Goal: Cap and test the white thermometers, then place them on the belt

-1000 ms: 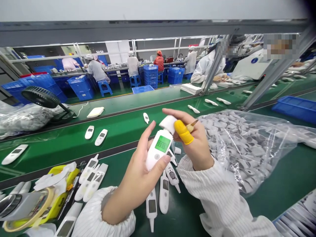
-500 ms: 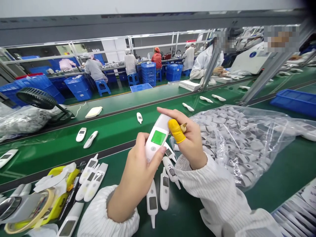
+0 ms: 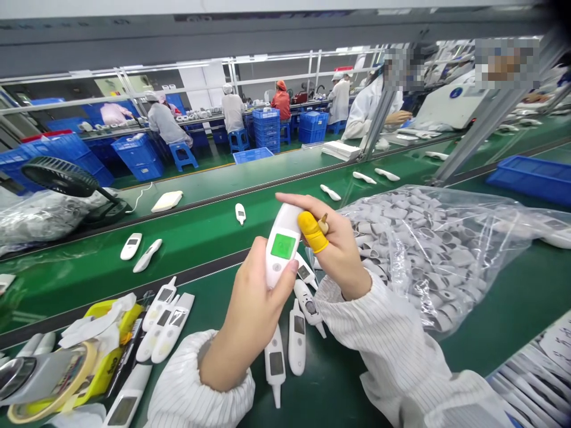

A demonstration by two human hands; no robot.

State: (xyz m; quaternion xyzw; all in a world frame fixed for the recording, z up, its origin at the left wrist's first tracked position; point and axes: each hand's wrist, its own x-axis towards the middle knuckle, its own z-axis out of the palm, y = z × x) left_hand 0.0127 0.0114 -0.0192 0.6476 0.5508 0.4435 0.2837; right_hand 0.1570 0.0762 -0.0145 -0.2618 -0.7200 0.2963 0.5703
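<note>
A white thermometer with a lit green screen (image 3: 282,245) is upright and slightly tilted at the centre. My left hand (image 3: 256,297) is closed round its lower part, thumb beside the button. Around its top end, my right hand (image 3: 332,244) pinches it between the forefinger and a thumb in a yellow finger cot (image 3: 313,232). Beneath the hands, several white thermometers with dark screens (image 3: 297,337) lie on the green table. A clear bag of grey-white caps (image 3: 428,255) sits to the right of my right hand.
White devices (image 3: 241,214) lie on the green conveyor (image 3: 196,238). More thermometers (image 3: 173,327) and a yellow tray (image 3: 100,371) with tape are at the left. A black fan (image 3: 62,176) stands behind. A blue bin (image 3: 530,181) is at the right; people work at the back.
The devices on the conveyor have shifted left. Both hands, still holding the thermometer, have moved slightly left, and the thermometer is a little more upright.
</note>
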